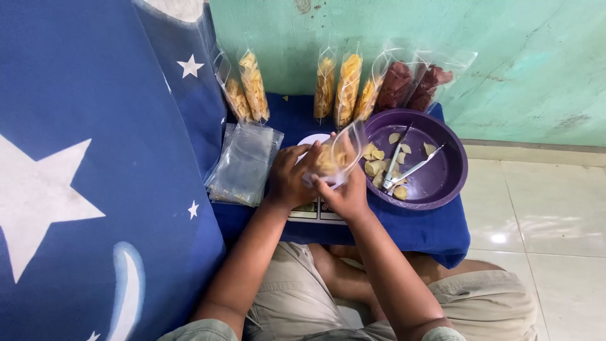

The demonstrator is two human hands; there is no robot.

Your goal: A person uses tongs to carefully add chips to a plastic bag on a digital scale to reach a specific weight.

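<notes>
— What's in the hands?
— Both hands, left [289, 179] and right [346, 194], clasp a clear bag of yellow chips [334, 158] above a small scale [314, 211], beside the purple bowl [451, 183].
— Handling?
— Probably light, crinkly and slippery, with fragile contents; best held by the film near its mouth.

A: The scale [314, 211]?
B: Mostly hidden under the hands and bag [338, 158]; its display is too small to read.
A: The person?
B: Cut off at the bottom edge.
</notes>
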